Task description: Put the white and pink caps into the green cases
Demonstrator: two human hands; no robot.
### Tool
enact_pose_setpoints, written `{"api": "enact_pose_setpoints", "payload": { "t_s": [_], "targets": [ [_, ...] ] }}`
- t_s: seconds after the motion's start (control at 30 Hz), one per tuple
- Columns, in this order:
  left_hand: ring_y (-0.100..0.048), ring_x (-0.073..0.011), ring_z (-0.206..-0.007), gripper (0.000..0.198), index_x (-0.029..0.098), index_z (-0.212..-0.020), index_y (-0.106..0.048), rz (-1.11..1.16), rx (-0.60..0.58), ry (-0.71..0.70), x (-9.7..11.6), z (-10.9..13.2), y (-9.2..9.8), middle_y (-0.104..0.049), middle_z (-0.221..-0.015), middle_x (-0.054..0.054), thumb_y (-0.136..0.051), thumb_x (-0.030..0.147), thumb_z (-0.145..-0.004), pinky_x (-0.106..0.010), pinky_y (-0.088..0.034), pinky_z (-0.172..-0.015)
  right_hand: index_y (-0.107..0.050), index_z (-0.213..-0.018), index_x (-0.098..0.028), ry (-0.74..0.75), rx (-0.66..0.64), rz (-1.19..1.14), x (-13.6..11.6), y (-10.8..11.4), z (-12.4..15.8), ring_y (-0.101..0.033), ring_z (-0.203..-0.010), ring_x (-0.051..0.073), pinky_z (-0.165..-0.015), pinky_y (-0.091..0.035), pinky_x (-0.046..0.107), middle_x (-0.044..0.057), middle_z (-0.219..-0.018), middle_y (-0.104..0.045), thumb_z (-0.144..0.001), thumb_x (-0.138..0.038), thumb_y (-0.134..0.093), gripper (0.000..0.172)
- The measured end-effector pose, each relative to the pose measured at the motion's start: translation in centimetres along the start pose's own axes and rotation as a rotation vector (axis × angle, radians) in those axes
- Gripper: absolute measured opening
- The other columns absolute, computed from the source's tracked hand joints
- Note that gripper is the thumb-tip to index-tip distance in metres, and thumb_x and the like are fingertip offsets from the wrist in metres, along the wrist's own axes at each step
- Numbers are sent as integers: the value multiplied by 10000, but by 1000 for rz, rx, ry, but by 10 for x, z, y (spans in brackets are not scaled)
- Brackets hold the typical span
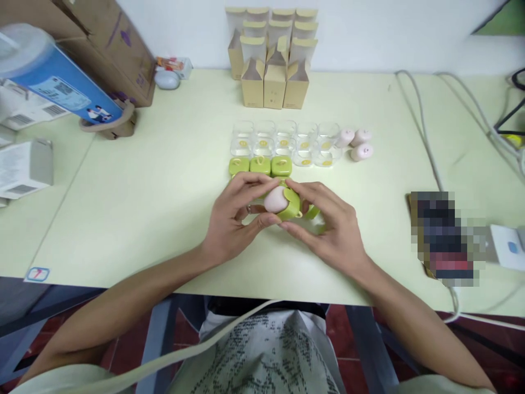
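A pale pink egg-shaped piece [275, 201] sits partly inside a green case [292, 207] with a small loop, held between both hands above the table. The fingers and thumb of my left hand [232, 219] close around the pink end. From the other side, my right hand [330, 227] grips the green case with thumb and fingertips. Just beyond the hands is a row of green cases [260, 164] with loops on top. Another green piece [312, 212] shows partly behind my right fingers. Clear plastic holders [263, 143] with yellow marks stand behind, beside several pink pieces [361, 152].
Open cardboard boxes [274, 90] stand against the wall. At left are a blue cup [77, 82] in a brown holder, a large carton [123, 49] and white boxes [28, 169]. A pixelated phone-like object [443, 235] and a cable [424, 126] lie at right.
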State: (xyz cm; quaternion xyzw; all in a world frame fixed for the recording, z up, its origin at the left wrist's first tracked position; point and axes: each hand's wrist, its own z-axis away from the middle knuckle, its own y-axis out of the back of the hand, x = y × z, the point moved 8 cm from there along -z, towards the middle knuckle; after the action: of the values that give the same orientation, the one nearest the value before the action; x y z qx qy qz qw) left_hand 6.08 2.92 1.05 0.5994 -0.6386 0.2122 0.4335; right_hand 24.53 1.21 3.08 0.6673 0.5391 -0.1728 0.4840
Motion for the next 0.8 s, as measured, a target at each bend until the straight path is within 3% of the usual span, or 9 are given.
{"api": "enact_pose_setpoints", "payload": {
  "t_s": [0.07, 0.17, 0.27, 0.33, 0.4, 0.47, 0.53, 0.67, 0.8],
  "targets": [
    [-674, -299, -1441, 567, 413, -1610, -630, -69, -24, -48, 5, 1, -4, -608, -1535, -113, -753, 508, -1065, -435, -751, -1006, -742, -1508, -305, -18, 59, 7, 2, 4, 1, -754, -1129, 255, -986, -681, 450, 92, -1331, -784, -958, -297, -891, 570],
    [-544, -367, -1601, 431, 378, -1519, -691, -199, -68, -193, 25, 4, -12, -583, -1638, -123, -722, 411, -1090, -595, -677, -1151, -734, -1503, -337, -85, 184, -22, 11, 16, 3, -739, -1232, 288, -977, -687, 456, 98, -1382, -730, -982, -333, -854, 535],
    [-607, -340, -1527, 320, 320, -1358, -754, -287, -77, -331, 41, 5, -15, -681, -1527, -117, -711, 215, -1059, -529, -707, -1054, -636, -1608, -375, -130, 272, -26, 23, 34, 1, -734, -1276, 317, -991, -697, 506, 117, -1512, -635, -1028, -414, -778, 598],
    [-700, -274, -1342, 319, 314, -1277, -770, -366, 46, -354, 40, 1, 0, -749, -1347, -83, -711, 136, -1020, -437, -707, -962, -623, -1619, -383, -127, 288, 47, 29, 48, -3, -733, -1256, 319, -971, -703, 514, 126, -1511, -613, -1035, -438, -751, 601],
    [-724, -222, -1164, 253, 319, -1158, -789, -443, 247, -278, 25, -5, 29, -752, -1180, -42, -710, 131, -1008, -391, -673, -925, -672, -1577, -361, -97, 237, 169, 32, 59, -12, -737, -1191, 307, -932, -705, 494, 130, -1433, -640, -1017, -424, -762, 570],
    [-715, -193, -1064, 179, 290, -1088, -786, -450, 427, -85, -6, -10, 61, -723, -1134, -39, -701, 156, -1005, -337, -638, -856, -703, -1548, -318, -64, 119, 309, 33, 63, -23, -744, -1061, 282, -867, -697, 470, 127, -1340, -690, -987, -387, -788, 572],
    [-695, -158, -948, 155, 257, -1073, -766, -380, 507, 117, -41, -12, 84, -702, -1143, -42, -715, 163, -962, -281, -587, -747, -717, -1522, -269, -43, -29, 442, 35, 58, -34, -735, -939, 260, -812, -676, 459, 126, -1301, -735, -972, -339, -785, 558],
    [-661, -112, -794, 124, 227, -1040, -724, -232, 461, 350, -91, -14, 91, -660, -1094, -26, -730, 196, -920, -250, -538, -674, -763, -1396, -192, -34, -260, 653, 43, 39, -49, -715, -896, 263, -792, -618, 454, 158, -1337, -736, -963, -258, -726, 440],
    [-666, -117, -771, 127, 237, -1066, -714, -174, 385, 354, -98, -14, 81, -623, -1063, -16, -733, 263, -944, -256, -543, -657, -778, -1360, -186, -68, -355, 781, 53, 23, -59, -675, -833, 239, -691, -530, 401, 184, -1395, -652, -918, -260, -747, 450]
  ]
}}
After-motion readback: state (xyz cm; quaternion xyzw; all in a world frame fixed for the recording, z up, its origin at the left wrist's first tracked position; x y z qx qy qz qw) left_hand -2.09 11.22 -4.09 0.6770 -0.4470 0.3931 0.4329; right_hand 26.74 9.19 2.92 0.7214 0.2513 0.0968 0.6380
